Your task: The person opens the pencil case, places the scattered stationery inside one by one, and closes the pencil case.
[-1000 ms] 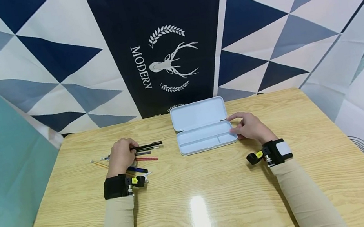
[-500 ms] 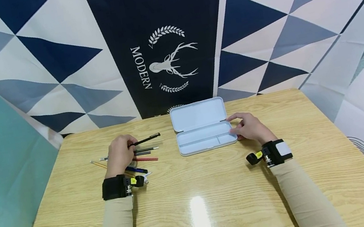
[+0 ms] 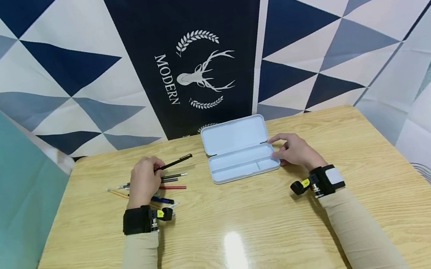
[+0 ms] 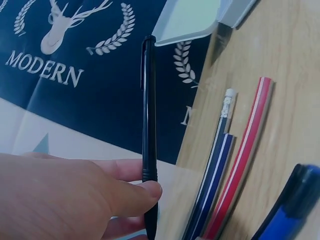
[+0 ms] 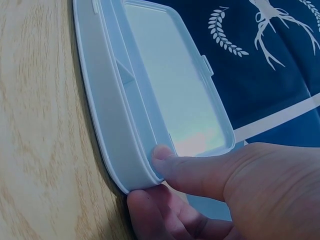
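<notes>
My left hand (image 3: 144, 178) pinches a black pen (image 4: 149, 115) between thumb and fingers, its clip end pointing away from me. The pen is raised over a loose group of writing tools: a red pencil (image 4: 245, 155), a dark pencil with a white eraser (image 4: 220, 130), a navy pencil (image 4: 220, 175) and a blue marker (image 4: 290, 215). To the right lies an open light-blue pencil case (image 3: 232, 173), its lid (image 3: 234, 135) tipped back. My right hand (image 3: 296, 152) grips the case's right end, thumb over the rim and fingers outside.
Yellow pencils (image 3: 118, 194) poke out left of my left hand. A small white-tipped item (image 3: 173, 205) lies near that wrist, partly covered. The wooden table (image 3: 228, 217) ends just behind the case, where a patterned cloth (image 3: 195, 62) hangs.
My left hand has lifted the black pen up and away from the other pencils, and the pen now slants upward to the right. My right hand and the case stay put.
</notes>
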A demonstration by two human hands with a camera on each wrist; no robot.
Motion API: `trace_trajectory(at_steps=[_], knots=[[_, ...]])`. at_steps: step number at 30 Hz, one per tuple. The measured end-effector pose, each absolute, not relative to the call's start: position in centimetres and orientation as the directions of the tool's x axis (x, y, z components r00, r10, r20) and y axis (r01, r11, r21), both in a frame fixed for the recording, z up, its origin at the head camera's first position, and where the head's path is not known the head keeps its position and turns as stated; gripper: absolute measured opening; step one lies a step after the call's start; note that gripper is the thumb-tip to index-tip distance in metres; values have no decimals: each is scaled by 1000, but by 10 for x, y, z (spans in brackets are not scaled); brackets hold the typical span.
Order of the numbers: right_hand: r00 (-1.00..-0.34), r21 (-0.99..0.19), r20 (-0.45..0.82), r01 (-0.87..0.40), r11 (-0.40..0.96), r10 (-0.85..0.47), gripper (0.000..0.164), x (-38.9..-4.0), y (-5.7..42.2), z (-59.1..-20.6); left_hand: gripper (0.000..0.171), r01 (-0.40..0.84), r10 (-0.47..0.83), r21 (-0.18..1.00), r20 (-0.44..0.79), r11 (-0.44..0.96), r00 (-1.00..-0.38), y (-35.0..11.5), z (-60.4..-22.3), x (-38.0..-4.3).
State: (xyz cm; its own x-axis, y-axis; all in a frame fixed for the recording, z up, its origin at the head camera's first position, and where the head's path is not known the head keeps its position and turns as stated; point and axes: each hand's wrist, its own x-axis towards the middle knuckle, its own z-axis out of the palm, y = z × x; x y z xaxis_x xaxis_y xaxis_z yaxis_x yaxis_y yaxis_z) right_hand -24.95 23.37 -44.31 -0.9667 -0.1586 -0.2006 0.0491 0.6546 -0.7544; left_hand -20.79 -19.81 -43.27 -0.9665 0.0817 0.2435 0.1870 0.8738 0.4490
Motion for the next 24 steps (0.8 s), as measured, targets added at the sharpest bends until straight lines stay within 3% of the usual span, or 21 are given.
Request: trace_trajectory(at_steps=[12, 24], knots=[[-964, -769, -217, 72, 635, -153, 46, -250, 229, -446, 14, 271, 143, 378, 332, 885, -932, -195, -413, -217], [-968, -765, -205, 65, 640, -147, 46, -250, 235, -444, 15, 284, 173, 371, 305, 884, -937, -179, -417, -217]])
